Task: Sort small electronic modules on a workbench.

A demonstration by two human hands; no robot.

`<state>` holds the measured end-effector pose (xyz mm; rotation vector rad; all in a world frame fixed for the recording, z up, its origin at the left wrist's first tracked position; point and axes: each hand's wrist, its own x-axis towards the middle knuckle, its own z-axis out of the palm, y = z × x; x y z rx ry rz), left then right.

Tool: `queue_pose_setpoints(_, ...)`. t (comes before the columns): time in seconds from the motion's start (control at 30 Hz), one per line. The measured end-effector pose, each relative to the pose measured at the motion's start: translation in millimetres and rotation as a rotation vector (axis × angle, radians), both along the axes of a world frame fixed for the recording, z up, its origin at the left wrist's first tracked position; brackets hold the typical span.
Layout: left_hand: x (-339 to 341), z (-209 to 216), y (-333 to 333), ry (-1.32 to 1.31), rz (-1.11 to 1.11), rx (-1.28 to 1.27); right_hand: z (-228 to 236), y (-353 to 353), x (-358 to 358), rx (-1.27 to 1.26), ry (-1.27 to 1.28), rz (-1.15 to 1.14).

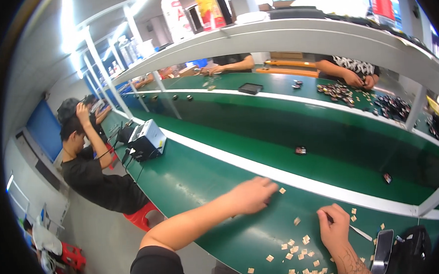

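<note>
My left hand [251,195] reaches across the green bench, fingers curled down near its surface. A bit of something dark shows under its fingertips, too small to name. Just beyond the fingers lies a small tan square piece [282,190]. My right hand [335,227] is closed over the bench, thumb and fingers together; what they hold, if anything, is hidden. A thin whitish tool [362,232] sticks out beside it, and I cannot tell whether the hand grips it. Between my arms many tan square pieces [301,256] lie scattered; one [296,221] looks blurred.
A phone [383,252] and a black bag [416,246] lie at right. Beyond a white rail [220,162], a green belt carries small dark parts [301,150]. A boxy device [147,140] stands left, near a seated person [91,177]. Overhead runs a shelf [273,32]. Co-workers' hands [359,79] work opposite.
</note>
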<state>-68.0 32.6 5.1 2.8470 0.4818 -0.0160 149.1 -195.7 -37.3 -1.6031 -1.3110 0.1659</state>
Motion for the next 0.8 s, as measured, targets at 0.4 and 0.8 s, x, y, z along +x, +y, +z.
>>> queue_pose_setpoints(0.4,28.7,-36.5,-21.5,-0.459,-0.158,-0.294,2.8,10.5,-2.9,-0.105,-0.097,0.156)
queue_pose_setpoints(0.8,30.5,-45.7,-34.3,-0.406,-0.219,-0.323,14.1,8.2,-13.7,-0.344,-0.296,0.145)
